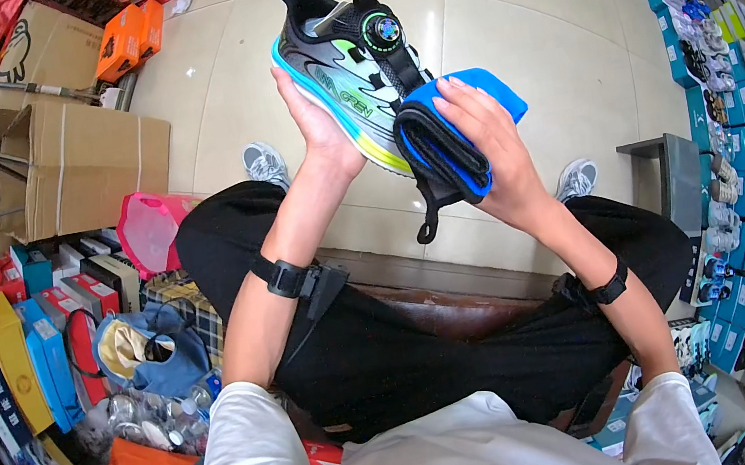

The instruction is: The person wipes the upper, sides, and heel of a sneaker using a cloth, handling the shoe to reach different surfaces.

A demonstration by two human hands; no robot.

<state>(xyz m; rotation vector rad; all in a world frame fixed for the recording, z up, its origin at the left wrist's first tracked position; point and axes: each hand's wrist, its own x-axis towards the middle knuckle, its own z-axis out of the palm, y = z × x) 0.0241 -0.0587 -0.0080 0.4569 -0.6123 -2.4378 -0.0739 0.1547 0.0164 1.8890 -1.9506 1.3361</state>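
A grey sneaker (343,78) with a blue-to-yellow sole and a round dial closure (382,31) is held above the floor. My left hand (319,123) supports it from below, along the sole near the heel and midfoot. In my right hand (487,147) is a folded blue and black cloth (448,135) with a black hanging loop. The cloth covers the front of the sneaker, so the toe is hidden. Whether the cloth presses on the toe or only hovers over it is hard to tell.
Cardboard boxes (88,165) and orange boxes (126,41) stand at the left. Nearer are shoe boxes (13,359), a blue denim bag (156,350) and a pink bag (154,232). Shelves of shoes and teal boxes (740,178) line the right, beside a grey stool (677,174).
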